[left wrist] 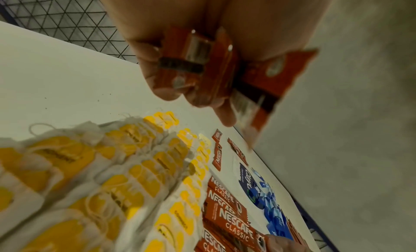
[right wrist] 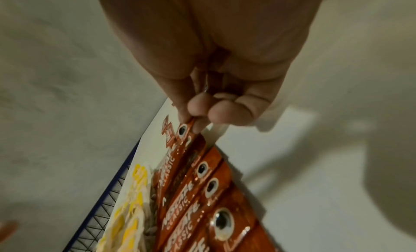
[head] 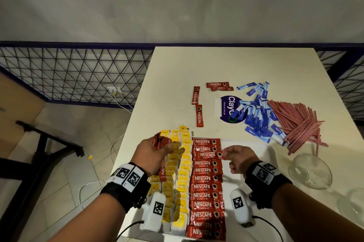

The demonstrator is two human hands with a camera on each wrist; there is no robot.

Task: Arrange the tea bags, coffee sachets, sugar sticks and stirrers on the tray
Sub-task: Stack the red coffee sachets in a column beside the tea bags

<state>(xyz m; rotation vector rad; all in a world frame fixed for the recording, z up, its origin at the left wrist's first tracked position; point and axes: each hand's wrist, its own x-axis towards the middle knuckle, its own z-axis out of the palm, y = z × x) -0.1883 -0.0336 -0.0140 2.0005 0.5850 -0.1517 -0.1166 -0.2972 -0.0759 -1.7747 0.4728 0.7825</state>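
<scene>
- The right hand [head: 237, 158], lower right of centre in the head view, is pinching the right end of one coffee sachet [head: 209, 155] between thumb and fingertips; the right wrist view is showing the same pinch at the sachet's end.
- That sachet is lying with its long axis running left to right, reaching leftward from the hand, in the upper part of the red sachet column [head: 206, 188] on the tray [head: 254, 144].
- It is sitting slightly further right than its neighbours, so the coming move looks like a small leftward nudge to line it up.
- The left hand [head: 155, 153], lower centre-left, is gripping a bundle of sachets [head: 160, 141], held above the yellow tea bags [head: 181, 172] just left of the column.
- The right hand is the nearer one to the placed sachet; the left is serving as the supply.
- Loose sachets [head: 199, 112], blue sugar sticks [head: 256, 115] and red stirrers [head: 295, 123] are lying on the desk [head: 177, 84], upper right of centre, well apart from both hands.
</scene>
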